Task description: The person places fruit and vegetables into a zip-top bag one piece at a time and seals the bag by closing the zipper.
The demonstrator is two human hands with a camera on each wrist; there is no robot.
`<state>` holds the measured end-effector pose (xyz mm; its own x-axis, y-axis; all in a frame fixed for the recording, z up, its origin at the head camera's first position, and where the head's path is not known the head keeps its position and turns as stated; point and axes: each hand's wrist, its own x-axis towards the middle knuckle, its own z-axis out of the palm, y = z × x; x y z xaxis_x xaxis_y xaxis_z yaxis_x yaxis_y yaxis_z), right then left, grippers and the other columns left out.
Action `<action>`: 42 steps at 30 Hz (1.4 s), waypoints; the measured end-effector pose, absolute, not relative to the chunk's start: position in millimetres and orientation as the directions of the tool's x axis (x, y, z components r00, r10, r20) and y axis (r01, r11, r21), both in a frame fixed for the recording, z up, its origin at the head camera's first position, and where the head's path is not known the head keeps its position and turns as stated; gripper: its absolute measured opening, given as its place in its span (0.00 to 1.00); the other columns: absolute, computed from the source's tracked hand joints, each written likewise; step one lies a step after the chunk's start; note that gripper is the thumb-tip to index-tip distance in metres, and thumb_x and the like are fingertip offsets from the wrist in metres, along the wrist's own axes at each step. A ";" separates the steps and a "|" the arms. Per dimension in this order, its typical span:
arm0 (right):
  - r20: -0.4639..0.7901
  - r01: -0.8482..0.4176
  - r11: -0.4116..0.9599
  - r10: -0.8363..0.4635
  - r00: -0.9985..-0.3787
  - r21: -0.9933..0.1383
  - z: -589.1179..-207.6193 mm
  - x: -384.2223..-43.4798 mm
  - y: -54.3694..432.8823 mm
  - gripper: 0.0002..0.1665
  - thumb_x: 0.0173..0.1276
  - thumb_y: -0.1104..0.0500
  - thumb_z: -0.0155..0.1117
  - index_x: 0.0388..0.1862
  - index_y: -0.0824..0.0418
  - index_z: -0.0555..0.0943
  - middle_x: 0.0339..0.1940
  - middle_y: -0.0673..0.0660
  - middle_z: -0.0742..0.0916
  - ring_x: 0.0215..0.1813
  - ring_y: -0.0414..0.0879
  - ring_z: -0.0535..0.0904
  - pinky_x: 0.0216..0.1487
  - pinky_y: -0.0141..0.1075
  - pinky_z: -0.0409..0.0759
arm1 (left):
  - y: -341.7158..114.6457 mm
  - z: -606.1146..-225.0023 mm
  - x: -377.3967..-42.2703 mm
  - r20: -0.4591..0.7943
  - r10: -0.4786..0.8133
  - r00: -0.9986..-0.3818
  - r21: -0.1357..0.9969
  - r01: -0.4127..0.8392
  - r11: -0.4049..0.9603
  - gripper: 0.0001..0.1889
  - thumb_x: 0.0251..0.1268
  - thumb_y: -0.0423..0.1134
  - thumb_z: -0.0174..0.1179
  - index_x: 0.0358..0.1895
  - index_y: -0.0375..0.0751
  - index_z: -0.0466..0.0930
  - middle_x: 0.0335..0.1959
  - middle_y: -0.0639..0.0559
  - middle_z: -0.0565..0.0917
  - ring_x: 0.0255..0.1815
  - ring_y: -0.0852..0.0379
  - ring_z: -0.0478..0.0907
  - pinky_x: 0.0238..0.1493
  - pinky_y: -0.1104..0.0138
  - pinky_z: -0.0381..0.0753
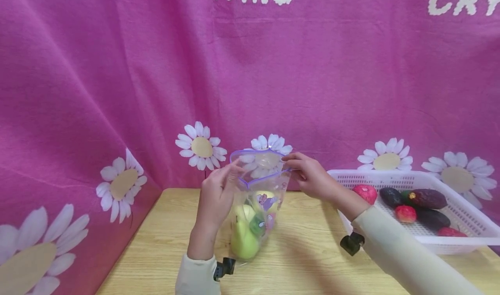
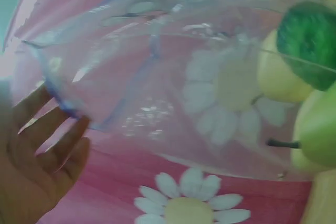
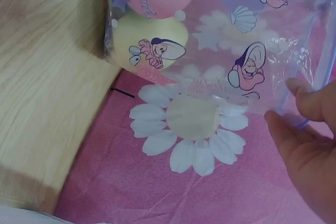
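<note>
A clear zip bag [image 1: 273,184] with a purple zip edge and printed cartoon figures stands upright on the table, its mouth spread wide. Inside, low down, are a green pear [image 1: 245,243], a bright green piece [image 2: 310,43] beside it and a pale yellow fruit [image 3: 157,38]. At the left of the mouth, my left hand [image 1: 218,193] holds the rim with its fingertips. My right hand [image 1: 312,177] pinches the opposite side of the zip edge between thumb and fingers.
On the right of the wooden table [image 1: 168,238], a white plastic basket [image 1: 461,245] holds red fruits [image 1: 365,194] and several dark oblong ones [image 1: 427,198]. A pink cloth [image 1: 312,82] with white flowers hangs behind and along the left side.
</note>
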<state>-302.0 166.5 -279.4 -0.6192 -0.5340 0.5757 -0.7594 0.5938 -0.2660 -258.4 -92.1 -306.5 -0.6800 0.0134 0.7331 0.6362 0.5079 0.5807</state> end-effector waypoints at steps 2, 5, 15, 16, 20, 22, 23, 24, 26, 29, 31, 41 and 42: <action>0.564 -0.784 0.568 -0.573 -0.595 -0.250 -279.2 -301.9 164.4 0.17 0.60 0.80 0.58 0.41 0.67 0.86 0.56 0.67 0.84 0.53 0.58 0.83 0.47 0.44 0.82 | -94.0 -310.3 -263.8 0.752 -0.087 -0.653 0.608 0.637 0.474 0.17 0.81 0.41 0.49 0.45 0.40 0.89 0.54 0.45 0.87 0.48 0.48 0.81 0.44 0.57 0.79; 0.544 -0.822 0.516 -0.631 -0.554 -0.239 -281.0 -299.6 159.4 0.21 0.57 0.82 0.55 0.41 0.66 0.86 0.58 0.66 0.83 0.49 0.53 0.84 0.44 0.39 0.82 | -95.2 -315.1 -268.3 0.698 -0.174 -0.695 0.688 0.582 0.434 0.19 0.80 0.44 0.49 0.46 0.39 0.89 0.62 0.41 0.82 0.59 0.42 0.78 0.50 0.52 0.80; 0.554 -0.857 0.482 -0.670 -0.494 -0.181 -283.7 -293.5 149.5 0.19 0.57 0.83 0.56 0.38 0.64 0.83 0.68 0.71 0.75 0.52 0.55 0.85 0.48 0.40 0.84 | -106.7 -311.9 -266.5 0.534 -0.058 -0.844 0.771 0.457 0.444 0.22 0.75 0.37 0.50 0.66 0.31 0.77 0.74 0.38 0.69 0.75 0.38 0.64 0.74 0.43 0.63; 0.567 -0.842 0.509 -0.645 -0.512 -0.180 -283.1 -294.1 150.4 0.18 0.57 0.82 0.57 0.38 0.65 0.84 0.69 0.72 0.73 0.53 0.56 0.85 0.47 0.41 0.84 | -108.1 -310.7 -266.3 0.527 -0.059 -0.848 0.776 0.452 0.439 0.23 0.75 0.37 0.49 0.67 0.29 0.75 0.74 0.38 0.70 0.74 0.39 0.66 0.74 0.44 0.62; 0.616 -0.752 0.628 -0.517 -0.595 -0.199 -279.5 -298.2 155.5 0.10 0.61 0.77 0.65 0.38 0.66 0.85 0.69 0.74 0.72 0.41 0.53 0.85 0.43 0.43 0.84 | -112.4 -307.3 -266.7 0.468 -0.082 -0.880 0.854 0.426 0.297 0.24 0.79 0.38 0.42 0.69 0.30 0.72 0.73 0.40 0.71 0.74 0.43 0.67 0.72 0.48 0.67; 0.621 -0.712 0.668 -0.469 -0.628 -0.216 -278.0 -301.0 158.2 0.08 0.63 0.75 0.66 0.37 0.66 0.86 0.68 0.74 0.73 0.34 0.48 0.82 0.39 0.42 0.83 | -113.6 -306.7 -267.0 0.424 -0.074 -0.903 0.898 0.408 0.164 0.26 0.81 0.40 0.37 0.71 0.29 0.71 0.74 0.39 0.69 0.75 0.43 0.66 0.70 0.47 0.70; 0.618 -0.698 0.680 -0.454 -0.642 -0.225 -277.4 -302.0 159.3 0.08 0.63 0.74 0.67 0.37 0.65 0.87 0.67 0.73 0.74 0.31 0.47 0.80 0.38 0.41 0.82 | -113.9 -306.6 -267.2 0.407 -0.063 -0.911 0.911 0.401 0.097 0.27 0.82 0.40 0.34 0.71 0.28 0.69 0.74 0.37 0.69 0.75 0.42 0.64 0.69 0.46 0.71; 0.612 -0.688 0.686 -0.445 -0.654 -0.237 -277.0 -302.7 160.5 0.07 0.63 0.74 0.67 0.37 0.65 0.87 0.67 0.73 0.75 0.30 0.46 0.80 0.37 0.40 0.82 | -113.9 -306.7 -266.9 0.390 -0.048 -0.920 0.921 0.388 0.038 0.27 0.82 0.41 0.32 0.72 0.27 0.67 0.75 0.36 0.67 0.76 0.41 0.64 0.67 0.46 0.73; 0.596 -0.673 0.694 -0.435 -0.675 -0.256 -277.7 -303.5 162.6 0.07 0.64 0.73 0.66 0.38 0.65 0.87 0.67 0.73 0.75 0.29 0.44 0.79 0.35 0.39 0.81 | -113.6 -306.5 -266.6 0.369 -0.023 -0.929 0.929 0.370 -0.035 0.28 0.82 0.40 0.30 0.73 0.26 0.65 0.75 0.35 0.66 0.76 0.39 0.63 0.66 0.45 0.74; 0.580 -0.666 0.696 -0.435 -0.689 -0.269 -279.6 -302.5 164.2 0.08 0.65 0.73 0.64 0.39 0.65 0.86 0.66 0.74 0.75 0.31 0.46 0.81 0.36 0.39 0.82 | -112.9 -306.1 -266.1 0.362 -0.005 -0.932 0.931 0.362 -0.054 0.28 0.82 0.40 0.30 0.73 0.26 0.64 0.75 0.35 0.66 0.75 0.39 0.64 0.65 0.46 0.75; 0.578 -0.670 0.689 -0.438 -0.689 -0.276 -280.5 -301.3 164.6 0.09 0.65 0.73 0.64 0.40 0.64 0.86 0.65 0.73 0.76 0.33 0.47 0.82 0.37 0.39 0.83 | -112.9 -305.7 -266.0 0.357 -0.008 -0.934 0.933 0.357 -0.036 0.28 0.82 0.40 0.31 0.73 0.27 0.65 0.75 0.36 0.68 0.75 0.40 0.66 0.64 0.47 0.76; 0.582 -0.715 0.653 -0.489 -0.650 -0.250 -276.7 -294.8 159.4 0.08 0.67 0.73 0.64 0.41 0.64 0.86 0.60 0.70 0.78 0.31 0.43 0.78 0.34 0.35 0.80 | -113.6 -303.9 -263.9 0.285 -0.050 -0.957 0.958 0.282 0.059 0.26 0.83 0.43 0.36 0.72 0.32 0.70 0.61 0.33 0.79 0.54 0.43 0.81 0.52 0.58 0.85; 0.579 -0.718 0.652 -0.496 -0.647 -0.244 -276.7 -294.1 159.1 0.08 0.67 0.73 0.64 0.41 0.65 0.86 0.60 0.70 0.78 0.31 0.42 0.78 0.34 0.35 0.80 | -113.7 -304.4 -263.7 0.280 -0.049 -0.959 0.959 0.277 0.063 0.26 0.83 0.43 0.37 0.72 0.33 0.70 0.59 0.33 0.80 0.51 0.44 0.80 0.51 0.58 0.86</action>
<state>-294.1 159.1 -276.7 -0.6470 -0.4960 0.5791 -0.7181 0.6517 -0.2441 -263.7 -113.7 -304.4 -0.9587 -0.0490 0.2803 0.2770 0.0635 0.9588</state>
